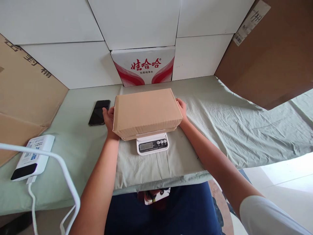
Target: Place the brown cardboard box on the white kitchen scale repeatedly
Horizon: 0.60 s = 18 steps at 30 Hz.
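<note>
Both ends of the box (148, 111) are filling our fingers: our left hand (110, 120) and right hand (181, 108) are holding it over the scale (153, 144) on the worktop (78, 147); whether they are touching, we cannot tell. A phone (99, 113) is lying beside our left hand.

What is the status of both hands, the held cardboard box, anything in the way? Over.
Left hand and right hand at opposite ends of the cardboard box. Box over white scale, contact hidden. Phone close beside left hand, not blocking.
</note>
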{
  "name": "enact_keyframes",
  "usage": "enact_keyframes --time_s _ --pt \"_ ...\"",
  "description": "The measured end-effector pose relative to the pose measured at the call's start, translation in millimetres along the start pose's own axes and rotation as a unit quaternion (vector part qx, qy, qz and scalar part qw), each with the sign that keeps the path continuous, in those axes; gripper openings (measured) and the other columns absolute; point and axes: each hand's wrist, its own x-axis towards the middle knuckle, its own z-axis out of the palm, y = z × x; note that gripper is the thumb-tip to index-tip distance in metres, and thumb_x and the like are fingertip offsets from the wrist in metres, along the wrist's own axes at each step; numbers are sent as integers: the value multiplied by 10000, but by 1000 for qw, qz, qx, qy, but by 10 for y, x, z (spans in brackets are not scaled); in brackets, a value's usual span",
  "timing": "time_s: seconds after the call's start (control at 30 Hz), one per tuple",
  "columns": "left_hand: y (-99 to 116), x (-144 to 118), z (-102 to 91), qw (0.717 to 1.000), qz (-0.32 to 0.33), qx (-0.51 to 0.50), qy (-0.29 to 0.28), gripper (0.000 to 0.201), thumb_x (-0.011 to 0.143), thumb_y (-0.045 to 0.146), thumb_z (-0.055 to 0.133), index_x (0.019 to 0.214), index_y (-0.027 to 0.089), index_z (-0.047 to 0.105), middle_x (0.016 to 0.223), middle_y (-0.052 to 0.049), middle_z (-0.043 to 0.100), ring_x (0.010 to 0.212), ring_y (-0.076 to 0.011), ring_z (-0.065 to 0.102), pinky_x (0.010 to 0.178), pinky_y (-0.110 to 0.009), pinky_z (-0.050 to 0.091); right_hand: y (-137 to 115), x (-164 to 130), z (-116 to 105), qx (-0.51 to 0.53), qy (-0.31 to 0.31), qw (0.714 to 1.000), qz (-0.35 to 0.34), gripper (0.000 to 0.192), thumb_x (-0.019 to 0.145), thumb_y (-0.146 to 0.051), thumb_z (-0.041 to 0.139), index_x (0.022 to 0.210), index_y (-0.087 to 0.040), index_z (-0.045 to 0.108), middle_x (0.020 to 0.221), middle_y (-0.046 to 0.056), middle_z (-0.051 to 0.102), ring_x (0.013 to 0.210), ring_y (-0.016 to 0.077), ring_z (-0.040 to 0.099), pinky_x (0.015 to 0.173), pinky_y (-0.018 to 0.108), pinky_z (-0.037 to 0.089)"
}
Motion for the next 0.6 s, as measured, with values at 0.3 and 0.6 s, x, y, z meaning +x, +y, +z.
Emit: enact_keyframes --time_s 0.3,0.6 --pt "-8 -83 110 998 6 -41 42 567 1015 704 433 861 209 663 739 4 728 700 -172 679 704 -320 500 16 -7 -8 -18 -11 1000 0 337 867 -369 586 616 -237 405 621 -44 367 609 130 353 593 283 318" --pt "-1 -80 89 999 -11 -42 29 584 1010 729 427 897 209 667 783 -10 724 777 -189 679 754 -317 483 49 -6 -6 15 -15 1000 -17 350 880 -280 581 592 -244 383 608 -50 347 601 135 334 586 288 300"
